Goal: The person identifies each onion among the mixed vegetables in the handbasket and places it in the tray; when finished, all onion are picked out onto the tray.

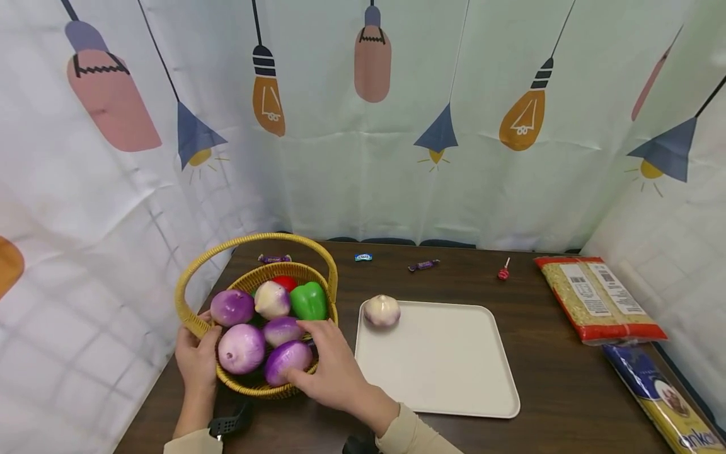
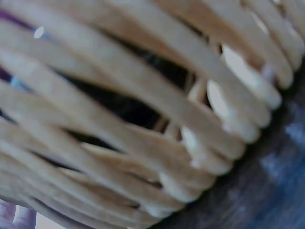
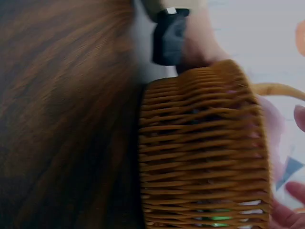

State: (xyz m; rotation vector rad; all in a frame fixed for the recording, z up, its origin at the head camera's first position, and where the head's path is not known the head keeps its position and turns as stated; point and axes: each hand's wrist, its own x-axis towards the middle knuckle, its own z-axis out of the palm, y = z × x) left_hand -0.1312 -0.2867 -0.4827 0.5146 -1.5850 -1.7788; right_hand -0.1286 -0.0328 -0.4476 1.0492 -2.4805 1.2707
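Observation:
A yellow wicker basket with a tall handle stands at the left of the table. My left hand grips its left side near the handle's foot. Inside lie several purple onions, a white-and-purple bulb, a green bell pepper and a partly hidden red item. Over the basket's right front edge reaches my right hand, its thumb and fingers spread around the right end of a purple onion. In the right wrist view the woven side hides most contents. Blurred weave fills the left wrist view.
Right of the basket lies a white tray with a garlic bulb in its back left corner. Wrapped sweets and a lollipop lie along the back. A red-edged bag of grain and a blue-yellow packet sit at the right.

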